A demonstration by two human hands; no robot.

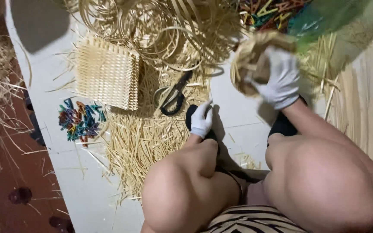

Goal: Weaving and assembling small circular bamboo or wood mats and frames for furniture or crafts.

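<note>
Basketwork, a small half-woven round piece [255, 60], sits up beyond the scissors [173, 97], grasped by the gloved right hand [281, 80] with its fingers curled over the rim. It looks light, springy and easily crushed, best held at the rim. The left hand [201, 121] rests just below the scissors, fingers loose, holding nothing.

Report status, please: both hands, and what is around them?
Right hand gloved, gripping small round basket, raised. Left hand gloved, resting low, holding nothing visible. Scissors and straw beside left hand; flat woven mat further left.
</note>
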